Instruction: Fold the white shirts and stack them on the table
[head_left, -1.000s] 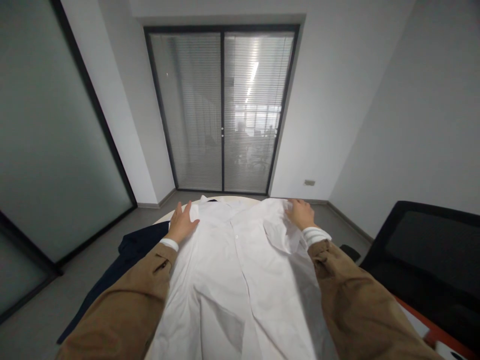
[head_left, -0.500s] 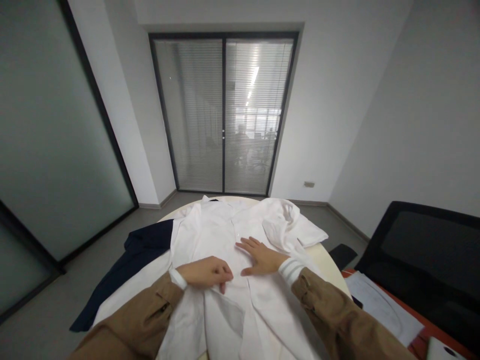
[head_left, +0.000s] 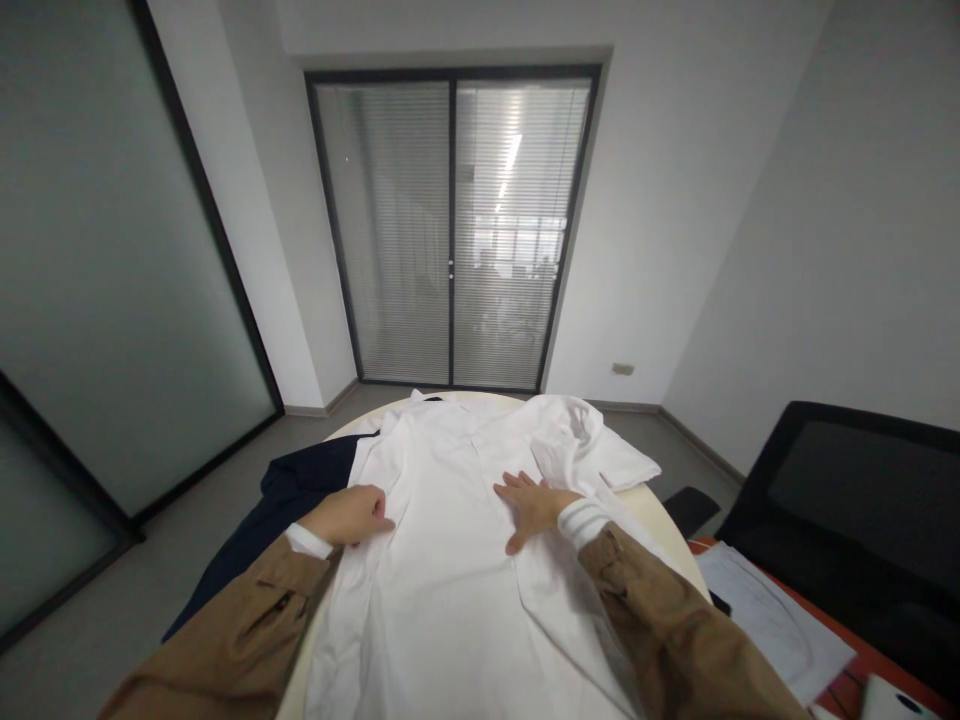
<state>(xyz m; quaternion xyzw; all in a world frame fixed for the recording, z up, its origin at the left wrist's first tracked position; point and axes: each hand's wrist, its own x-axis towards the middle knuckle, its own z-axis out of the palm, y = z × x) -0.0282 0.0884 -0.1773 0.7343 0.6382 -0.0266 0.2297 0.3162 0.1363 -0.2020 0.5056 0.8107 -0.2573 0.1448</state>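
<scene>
A navy garment (head_left: 289,495) lay beside the white button-up shirt (head_left: 442,620), which was spread on a round cream table (head_left: 664,535) with its collar at the far side. The left hand (head_left: 349,515) was curled on the shirt's left side; whether it pinched the cloth, I cannot tell. The right hand (head_left: 532,505) lay open, fingers spread flat on the shirt. Further right, papers (head_left: 772,625) lay on an orange desk (head_left: 862,650) below a black mesh chair (head_left: 847,490).
</scene>
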